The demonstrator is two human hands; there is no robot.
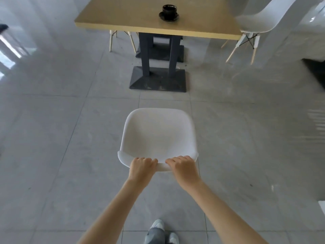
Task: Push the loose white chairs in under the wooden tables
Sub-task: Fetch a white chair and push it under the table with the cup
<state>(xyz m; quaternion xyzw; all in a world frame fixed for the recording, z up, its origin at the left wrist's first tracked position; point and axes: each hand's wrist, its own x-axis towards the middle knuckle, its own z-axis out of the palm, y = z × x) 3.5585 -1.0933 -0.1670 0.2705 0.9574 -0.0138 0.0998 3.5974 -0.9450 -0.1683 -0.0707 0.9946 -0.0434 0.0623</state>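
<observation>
A white moulded chair (158, 132) stands on the grey tile floor right in front of me, its seat facing the wooden table (123, 16). My left hand (141, 167) and my right hand (184, 167) are both closed over the top edge of its backrest, side by side. The chair is well short of the table, with open floor between its seat and the table's dark pedestal base (158, 80). A second white chair (258, 20) stands at the table's right end, outside the tabletop. Pale legs of another chair (112, 41) show under the far left side.
A black cup on a black saucer (169, 13) sits on the tabletop. A dark mat or object (316, 69) lies on the floor at the right edge. My feet (158, 231) are at the bottom. Wide tiled floor lies left and right of the chair.
</observation>
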